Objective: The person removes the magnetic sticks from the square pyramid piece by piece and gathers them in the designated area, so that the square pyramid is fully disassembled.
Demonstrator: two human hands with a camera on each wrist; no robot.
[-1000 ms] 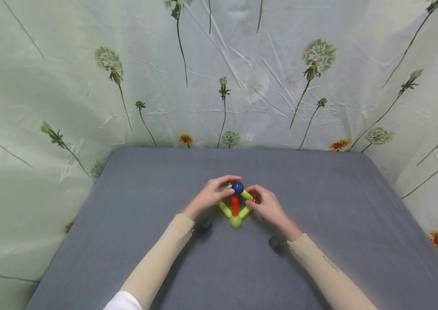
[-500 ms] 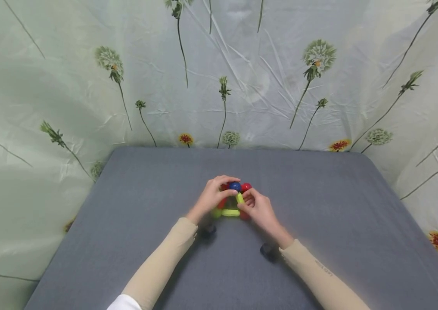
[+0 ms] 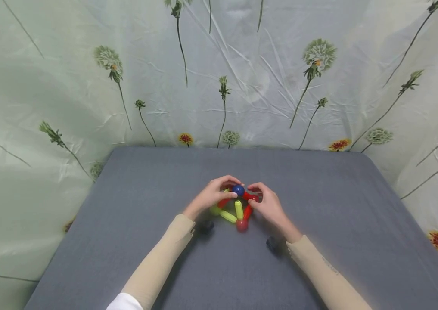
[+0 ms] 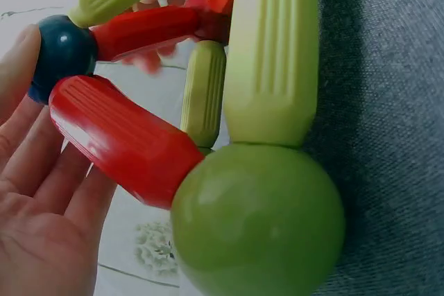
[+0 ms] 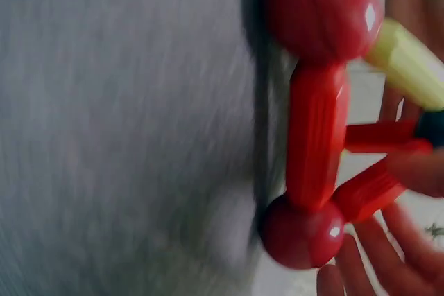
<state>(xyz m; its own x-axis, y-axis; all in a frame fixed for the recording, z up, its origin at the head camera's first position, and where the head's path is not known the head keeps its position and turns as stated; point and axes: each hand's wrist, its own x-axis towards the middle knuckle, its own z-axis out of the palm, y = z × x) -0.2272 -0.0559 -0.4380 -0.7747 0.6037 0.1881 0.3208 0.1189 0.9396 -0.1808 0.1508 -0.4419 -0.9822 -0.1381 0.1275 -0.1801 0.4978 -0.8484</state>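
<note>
A stick-and-ball building frame of red and yellow-green sticks stands on the grey surface, its blue ball (image 3: 238, 190) on top. My left hand (image 3: 219, 193) grips that ball, thumb against its side in the left wrist view. My right hand (image 3: 269, 209) curls round the red stick (image 5: 368, 188) beside the right-hand red ball (image 3: 255, 198); how firmly is unclear. A yellow-green stick (image 3: 239, 209) rises from the near red ball (image 3: 242, 224) toward the blue ball; whether they touch is unclear. A green ball (image 4: 257, 220) forms the left corner. The far side is partly hidden.
The grey cloth-covered table (image 3: 156, 185) extends around the frame. Behind it hangs a pale curtain (image 3: 257, 77) printed with dandelions. Dark wrist-worn blocks sit under both wrists, the right block (image 3: 274, 244) and the left block (image 3: 205, 226).
The frame has turned, bringing a red ball to the near corner. My right hand has left the yellow-green stick and moved right and slightly away, to the red stick. My left hand stays on the blue ball.
</note>
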